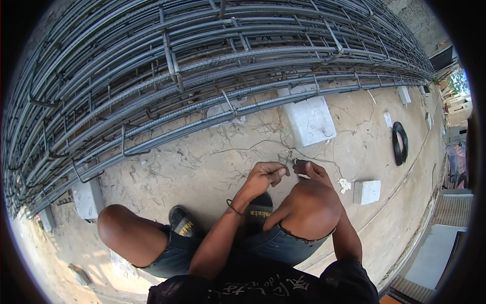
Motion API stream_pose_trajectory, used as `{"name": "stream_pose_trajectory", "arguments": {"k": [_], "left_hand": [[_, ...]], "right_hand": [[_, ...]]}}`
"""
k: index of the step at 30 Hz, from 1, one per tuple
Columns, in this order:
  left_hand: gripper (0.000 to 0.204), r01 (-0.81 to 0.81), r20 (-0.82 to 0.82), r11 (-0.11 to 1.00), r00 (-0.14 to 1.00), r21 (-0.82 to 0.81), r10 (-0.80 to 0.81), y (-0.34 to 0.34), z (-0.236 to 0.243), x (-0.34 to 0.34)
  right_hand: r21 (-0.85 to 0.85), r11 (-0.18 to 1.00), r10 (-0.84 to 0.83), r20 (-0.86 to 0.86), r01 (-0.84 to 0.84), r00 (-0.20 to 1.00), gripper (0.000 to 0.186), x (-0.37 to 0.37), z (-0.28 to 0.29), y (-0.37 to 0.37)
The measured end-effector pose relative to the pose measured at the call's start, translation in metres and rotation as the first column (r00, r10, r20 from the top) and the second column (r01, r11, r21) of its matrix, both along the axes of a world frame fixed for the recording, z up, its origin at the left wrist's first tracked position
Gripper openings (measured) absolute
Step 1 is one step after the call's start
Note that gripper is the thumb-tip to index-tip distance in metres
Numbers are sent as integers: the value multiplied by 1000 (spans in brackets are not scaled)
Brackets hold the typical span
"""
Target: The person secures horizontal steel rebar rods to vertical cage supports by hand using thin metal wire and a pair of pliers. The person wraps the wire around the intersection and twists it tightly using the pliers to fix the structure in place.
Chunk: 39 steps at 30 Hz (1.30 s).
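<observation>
Nearer than the white block [315, 123], a thin wire [289, 159] is being pinched in the left hand [268, 175] by thumb and forefinger, seemingly for fine control. The right hand [310, 171] is being partly hidden by the knee [314, 210]; its grip cannot be told. Beyond the block, steel bars [238, 65] are apparently being held off the floor [167, 157] by it.

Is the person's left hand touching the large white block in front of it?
Apart: in the head view, floor shows between the left hand and the large white block.
</observation>
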<state>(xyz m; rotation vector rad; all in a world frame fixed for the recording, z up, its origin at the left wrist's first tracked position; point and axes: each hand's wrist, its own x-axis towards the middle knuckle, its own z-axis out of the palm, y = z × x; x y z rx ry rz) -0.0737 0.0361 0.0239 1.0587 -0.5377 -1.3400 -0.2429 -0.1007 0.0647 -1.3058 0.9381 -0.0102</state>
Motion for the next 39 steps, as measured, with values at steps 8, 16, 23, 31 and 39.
{"name": "stream_pose_trajectory", "arguments": {"k": [8, 16, 23, 31, 39], "left_hand": [[27, -135, -265, 981, 959, -138, 95, -3, -1, 3], [25, -144, -381, 973, 922, -179, 67, -2, -6, 4], [22, -188, 421, 976, 898, 108, 127, 3, -23, -2], [25, -37, -668, 999, 744, -30, 8, 9, -14, 6], [22, -207, 373, 963, 919, 175, 129, 3, -19, -2]], "right_hand": [[272, 962, -156, 436, 35, 886, 42, 71, -10, -5], [462, 871, -432, 551, 170, 714, 35, 87, -13, 0], [-46, 949, -270, 398, 313, 877, 17, 89, -17, 3], [379, 896, -424, 580, 231, 695, 20, 94, -8, -1], [-147, 935, -223, 462, 322, 859, 13, 97, -27, 0]]}}
